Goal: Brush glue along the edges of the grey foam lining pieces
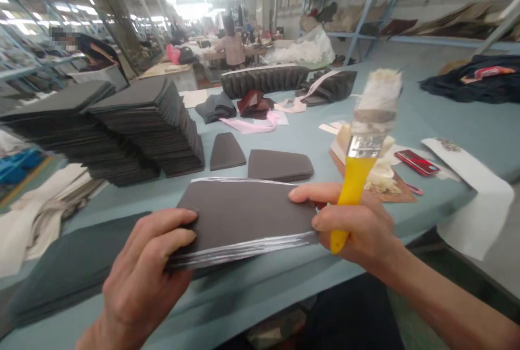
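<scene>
A stack of dark grey fabric panels (244, 209) is held level over the table's near edge, with white paste along its front and back edges. My left hand (146, 269) grips its left end, fingers on top and the rest underneath. My right hand (357, 225) pinches the right end and also holds a yellow-handled paintbrush (354, 182), its bristles pointing up and coated white. Just behind lie a small tapered stack of panels (227, 150) and a wider stack (280, 164). More dark panels (81, 258) lie by my left wrist.
Tall piles of dark panels (150, 128) stand at left on the blue-green table (406, 231). Paste on a brown board (382, 182), a red phone (417, 162) and a white strip (479, 193) are at right. Bundled pieces (264, 80) lie behind; people work in the background.
</scene>
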Action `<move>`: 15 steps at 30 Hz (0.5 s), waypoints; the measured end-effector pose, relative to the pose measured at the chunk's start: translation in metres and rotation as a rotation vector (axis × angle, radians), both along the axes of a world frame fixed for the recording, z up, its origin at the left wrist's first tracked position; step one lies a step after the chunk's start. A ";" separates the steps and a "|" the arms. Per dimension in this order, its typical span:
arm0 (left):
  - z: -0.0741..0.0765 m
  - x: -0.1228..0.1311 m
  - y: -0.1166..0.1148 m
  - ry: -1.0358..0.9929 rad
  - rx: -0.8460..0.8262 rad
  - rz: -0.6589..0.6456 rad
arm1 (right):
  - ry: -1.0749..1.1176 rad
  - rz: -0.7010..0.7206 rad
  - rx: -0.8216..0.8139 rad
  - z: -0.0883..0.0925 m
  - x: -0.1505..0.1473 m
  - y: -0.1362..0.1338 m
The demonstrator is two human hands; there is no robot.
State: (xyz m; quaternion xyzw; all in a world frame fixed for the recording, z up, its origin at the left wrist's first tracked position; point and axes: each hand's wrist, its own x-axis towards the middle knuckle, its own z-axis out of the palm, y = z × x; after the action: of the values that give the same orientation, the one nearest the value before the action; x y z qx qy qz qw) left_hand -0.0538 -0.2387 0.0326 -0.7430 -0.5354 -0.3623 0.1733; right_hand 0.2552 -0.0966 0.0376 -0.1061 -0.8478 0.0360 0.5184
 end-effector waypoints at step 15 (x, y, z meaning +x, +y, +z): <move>-0.031 0.001 -0.037 -0.984 -0.018 0.285 | 0.327 -0.069 -0.182 0.005 -0.052 -0.030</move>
State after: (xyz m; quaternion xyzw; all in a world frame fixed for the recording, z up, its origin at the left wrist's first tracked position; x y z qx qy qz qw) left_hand -0.0529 -0.2754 0.0014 -0.4056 -0.6526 -0.6374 -0.0580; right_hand 0.2035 -0.1267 0.0424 -0.1741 -0.7413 0.1116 0.6385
